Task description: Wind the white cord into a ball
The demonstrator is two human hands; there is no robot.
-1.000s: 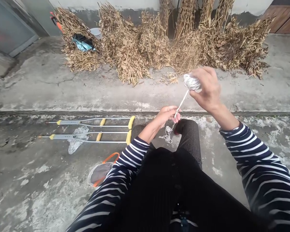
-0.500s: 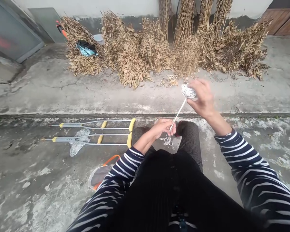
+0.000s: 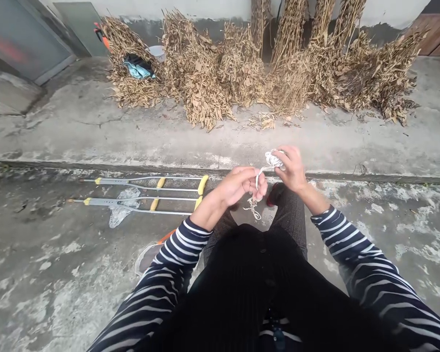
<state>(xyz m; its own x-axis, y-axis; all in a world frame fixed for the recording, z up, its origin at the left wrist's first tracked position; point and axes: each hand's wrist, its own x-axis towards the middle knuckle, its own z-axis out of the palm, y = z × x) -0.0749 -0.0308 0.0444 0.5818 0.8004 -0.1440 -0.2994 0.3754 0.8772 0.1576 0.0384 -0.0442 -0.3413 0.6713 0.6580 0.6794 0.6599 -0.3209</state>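
My right hand (image 3: pixel 292 168) is closed around a wound ball of white cord (image 3: pixel 275 159), its fingers over the ball's right side. From the ball a short, slack length of the cord runs left to my left hand (image 3: pixel 240 186). The left fingers are curled and pinch this cord near their tips. Below them dangles a loose, tangled end of the cord (image 3: pixel 254 211). Both hands are close together, above the gap between my knees.
A pair of crutches (image 3: pixel 146 188) with yellow pads lies at left, beside a clear plastic bag (image 3: pixel 121 210). A grey bag with orange trim (image 3: pixel 146 256) is partly behind my left arm. Dried plant bundles (image 3: pixel 205 83) lean along the wall past a low concrete step (image 3: pixel 132 142).
My right hand has come down and left with the ball, nearer my left hand. My left hand has risen slightly, and the cord between them has gone from taut to slack and shorter.
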